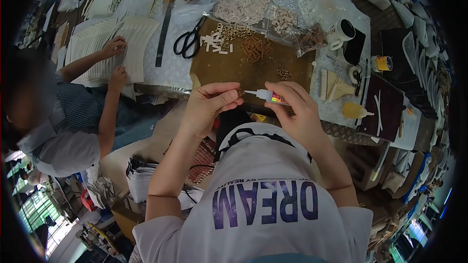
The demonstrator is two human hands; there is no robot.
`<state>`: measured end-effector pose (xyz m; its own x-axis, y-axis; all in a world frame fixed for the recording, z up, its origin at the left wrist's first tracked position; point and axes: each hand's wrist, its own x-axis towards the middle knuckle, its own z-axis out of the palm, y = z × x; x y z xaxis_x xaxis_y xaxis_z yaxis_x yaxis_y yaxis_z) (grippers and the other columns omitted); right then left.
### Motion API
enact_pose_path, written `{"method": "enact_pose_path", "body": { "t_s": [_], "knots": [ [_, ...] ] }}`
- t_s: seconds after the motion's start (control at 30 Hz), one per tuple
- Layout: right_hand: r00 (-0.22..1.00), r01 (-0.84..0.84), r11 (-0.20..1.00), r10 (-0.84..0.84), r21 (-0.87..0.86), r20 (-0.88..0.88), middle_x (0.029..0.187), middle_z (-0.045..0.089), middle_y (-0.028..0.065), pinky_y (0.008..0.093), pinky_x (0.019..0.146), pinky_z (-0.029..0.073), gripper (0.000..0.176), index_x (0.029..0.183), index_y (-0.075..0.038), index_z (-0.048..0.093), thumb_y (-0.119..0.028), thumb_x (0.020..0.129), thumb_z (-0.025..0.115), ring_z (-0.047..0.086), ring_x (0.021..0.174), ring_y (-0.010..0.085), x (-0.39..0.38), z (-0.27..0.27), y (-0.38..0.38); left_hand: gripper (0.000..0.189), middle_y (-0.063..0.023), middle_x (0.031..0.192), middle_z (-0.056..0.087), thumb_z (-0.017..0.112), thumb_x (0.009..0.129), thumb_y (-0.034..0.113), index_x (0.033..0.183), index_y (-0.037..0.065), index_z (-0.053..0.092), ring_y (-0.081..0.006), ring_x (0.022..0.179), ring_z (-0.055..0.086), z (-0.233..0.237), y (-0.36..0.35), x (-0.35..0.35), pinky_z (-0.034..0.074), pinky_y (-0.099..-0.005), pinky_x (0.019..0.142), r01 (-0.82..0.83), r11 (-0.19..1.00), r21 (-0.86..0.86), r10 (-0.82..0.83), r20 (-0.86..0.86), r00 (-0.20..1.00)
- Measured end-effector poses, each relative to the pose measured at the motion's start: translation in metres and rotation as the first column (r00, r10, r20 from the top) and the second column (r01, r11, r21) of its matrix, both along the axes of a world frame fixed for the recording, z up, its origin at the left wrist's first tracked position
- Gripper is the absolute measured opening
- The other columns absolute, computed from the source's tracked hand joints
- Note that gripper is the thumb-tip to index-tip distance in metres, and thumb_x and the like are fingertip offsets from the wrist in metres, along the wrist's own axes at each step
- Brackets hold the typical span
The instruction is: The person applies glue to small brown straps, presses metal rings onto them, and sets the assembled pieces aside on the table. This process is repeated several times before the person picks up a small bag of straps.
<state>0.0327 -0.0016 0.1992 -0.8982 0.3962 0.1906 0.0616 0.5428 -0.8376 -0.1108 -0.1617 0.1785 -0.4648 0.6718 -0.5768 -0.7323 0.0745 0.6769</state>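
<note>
My left hand [218,100] pinches a small brown piece [240,92] between thumb and fingertips, and most of it is hidden by them. Held on its side in my right hand [296,108] is a small white glue bottle [279,98] with a colourful label. Its thin nozzle [251,92] points left, the tip right at the brown piece. Both hands are over the near edge of a brown work board [214,74]. On the board lie a heap of brown strips [256,48], white strips [217,44], gold-coloured metal rings [236,31] and a little pile of small metal parts [283,74].
Black scissors [187,44] and a metal ruler [164,36] lie left of the board. Plastic bags of small pieces [243,0] line the back. A mug [340,33], phone [355,46] and yellowish glue bottle [356,110] stand right. Another person [73,122] handles pale sheets at left.
</note>
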Motion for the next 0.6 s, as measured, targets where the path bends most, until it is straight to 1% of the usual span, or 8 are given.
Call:
{"method": "enact_pose_path", "body": {
  "t_s": [0.1, 0.2, 0.3, 0.4, 0.6],
  "knots": [
    [0.999, -0.045, 0.991, 0.046, 0.123, -0.012, 0.094, 0.058, 0.0108, 0.0343, 0.072, 0.048, 0.034, 0.106, -0.003, 0.057, -0.003, 0.074, 0.067, 0.056, 0.084, 0.0275, -0.0023, 0.0003, 0.0014, 0.023, -0.0111, 0.087, 0.066, 0.064, 0.082, 0.004, 0.104, -0.002, 0.063, -0.0171, 0.077, 0.066, 0.0001, -0.0011, -0.0013, 0.054, -0.0228, 0.071, 0.012, 1.0, 0.014, -0.012, 0.002, 1.0],
    [0.999, -0.049, 0.988, 0.049, 0.145, 0.003, 0.094, 0.058, 0.0107, 0.0343, 0.072, 0.048, 0.034, 0.106, -0.004, 0.057, -0.003, 0.074, 0.067, 0.057, 0.084, 0.0272, -0.0024, -0.0002, 0.0019, 0.023, -0.0112, 0.087, 0.066, 0.064, 0.082, 0.004, 0.104, -0.002, 0.063, -0.0173, 0.077, 0.066, 0.0015, -0.0008, -0.0017, 0.054, -0.023, 0.071, 0.008, 1.0, -0.002, -0.008, 0.007, 1.0],
    [1.0, -0.023, 0.993, 0.024, 0.114, -0.009, 0.094, 0.058, 0.0106, 0.0344, 0.072, 0.048, 0.033, 0.106, -0.003, 0.057, -0.003, 0.074, 0.067, 0.057, 0.084, 0.0271, -0.0025, 0.0048, 0.0, 0.023, -0.0113, 0.088, 0.066, 0.064, 0.082, 0.004, 0.104, -0.003, 0.063, -0.0173, 0.077, 0.066, -0.0003, -0.0018, -0.0021, 0.054, -0.0231, 0.071, 0.006, 1.0, 0.002, -0.006, 0.015, 1.0],
    [0.999, -0.054, 0.984, 0.053, 0.169, 0.007, 0.095, 0.058, 0.0107, 0.0345, 0.072, 0.048, 0.034, 0.106, -0.003, 0.057, -0.003, 0.074, 0.067, 0.057, 0.084, 0.0272, -0.0021, 0.0007, 0.0005, 0.023, -0.0116, 0.088, 0.066, 0.064, 0.082, 0.004, 0.104, -0.003, 0.062, -0.0172, 0.077, 0.066, -0.0015, -0.0022, -0.0015, 0.054, -0.0229, 0.07, 0.011, 1.0, 0.012, -0.011, 0.015, 1.0],
    [0.999, -0.037, 0.99, 0.036, 0.138, 0.007, 0.094, 0.058, 0.0107, 0.0346, 0.073, 0.048, 0.033, 0.106, -0.003, 0.057, -0.003, 0.074, 0.066, 0.057, 0.085, 0.0273, 0.0001, 0.0046, -0.0002, 0.023, -0.0119, 0.088, 0.066, 0.064, 0.082, 0.004, 0.104, -0.003, 0.062, -0.0171, 0.077, 0.066, -0.0033, -0.0017, -0.0008, 0.054, -0.0223, 0.07, 0.014, 1.0, 0.012, -0.014, 0.016, 1.0]
  ]
}}
